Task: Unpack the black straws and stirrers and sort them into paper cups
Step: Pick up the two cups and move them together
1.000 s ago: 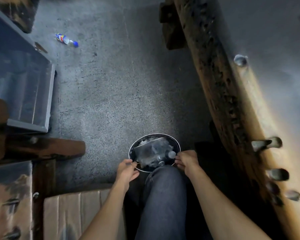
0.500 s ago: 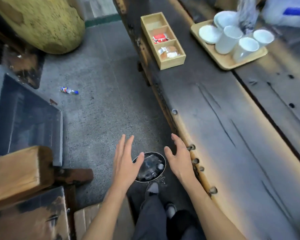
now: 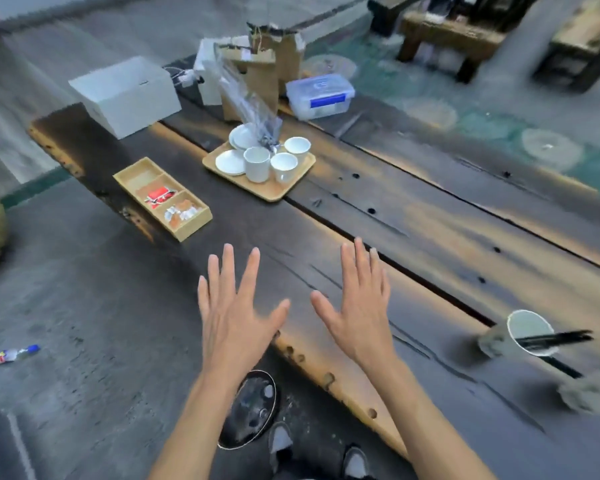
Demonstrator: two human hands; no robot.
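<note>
Both my hands are up in front of me, palms down, fingers spread wide and holding nothing at all. My left hand (image 3: 234, 315) hovers over the near edge of the long dark weathered wooden table (image 3: 413, 244), and my right hand (image 3: 359, 306) is just beside it, a bit further over the tabletop. Thumbs point toward each other with a gap between them.

The black straws or stirrers (image 3: 555, 339) (too blurry to tell which) are way off to my right, poking out of a paper cup with a white rim (image 3: 520, 332) that stands on the table. There's a second paper cup (image 3: 596, 389) right at the frame's edge near it, mostly cut off.

Further back on the table sits a light wooden tray (image 3: 274, 190) with white ceramic cups (image 3: 257, 164) and small white saucers (image 3: 230, 162) on it, plus a crinkly clear plastic wrapper (image 3: 253, 105) sticking up from behind the cups. Left of the tray is a light wooden divided box (image 3: 161, 199) with red and orange packets in two compartments. Behind all that: a white box (image 3: 125, 95), brown paper bags (image 3: 257, 74) and a clear plastic tub with a blue label (image 3: 321, 95).

Down on the grey floor by my shoes is a round black bin (image 3: 250, 410) with clear stuff inside, and a small bottle (image 3: 13, 355) lies well off to the left.
</note>
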